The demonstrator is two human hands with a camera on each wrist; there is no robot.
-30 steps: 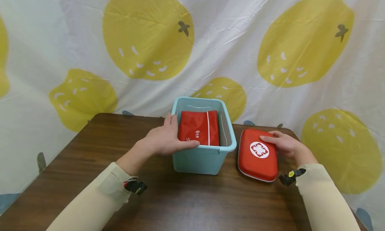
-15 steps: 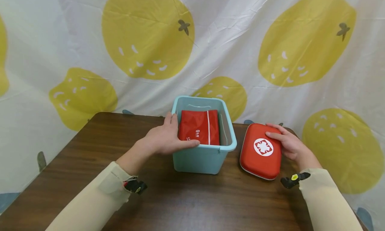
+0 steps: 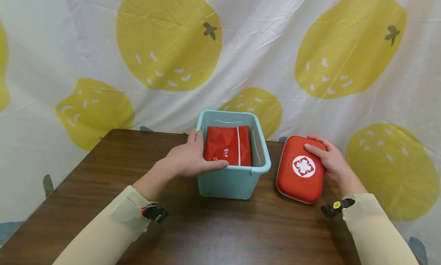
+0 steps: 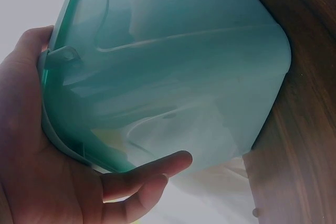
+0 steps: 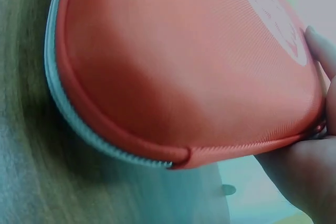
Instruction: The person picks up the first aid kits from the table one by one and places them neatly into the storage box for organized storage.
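A light-blue plastic bin (image 3: 225, 182) stands upright on the table. Inside it sits a folded red pouch (image 3: 227, 144) with a white stripe and small white print. My left hand (image 3: 184, 159) rests on the bin's near left corner, its thumb along the front rim and its fingers against the left side. To the right of the bin, my right hand (image 3: 332, 161) grips the far right edge of a red zippered first-aid case (image 3: 299, 188), thumb on top. The case is tilted; its zipper edge (image 5: 100, 140) shows in the right wrist view, apparently raised off the table.
Under everything is a dark brown wooden table (image 3: 220, 234). A white curtain (image 3: 255, 39) printed with yellow fruit hangs directly behind the table's back edge. The bin's raised rim (image 3: 265, 154) faces the case, with a narrow gap between them.
The right hand's fingers have taken hold of the case's far right edge. The case has tilted and shifted slightly away and to the right. The left hand and the bin have stayed put.
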